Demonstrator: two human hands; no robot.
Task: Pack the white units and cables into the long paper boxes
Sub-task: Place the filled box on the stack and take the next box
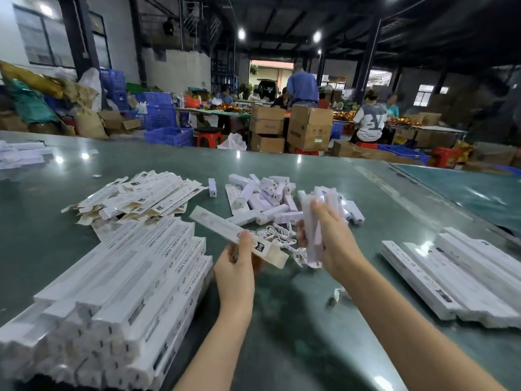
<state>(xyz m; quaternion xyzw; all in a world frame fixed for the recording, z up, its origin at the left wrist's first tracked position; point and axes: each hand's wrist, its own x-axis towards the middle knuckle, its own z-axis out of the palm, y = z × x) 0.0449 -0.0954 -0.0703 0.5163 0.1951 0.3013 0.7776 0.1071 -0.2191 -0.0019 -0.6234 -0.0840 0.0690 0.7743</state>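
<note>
My left hand [236, 261] grips a long white paper box [222, 225] near its open brown flap, the box slanting up to the left above the table. My right hand [329, 238] holds a white unit [311, 224] upright, blurred, with what looks like a cable hanging below it. Behind both hands lies a heap of loose white units [265, 198] on the green table [310, 320]. A tangle of white cables [279, 235] lies between my hands.
A big stack of filled long boxes [118, 294] lies at the near left, a smaller row [456, 277] at the right. Flat unfolded boxes [141, 196] are piled at the back left. A small scrap [338, 296] lies near my right forearm. People work at far tables.
</note>
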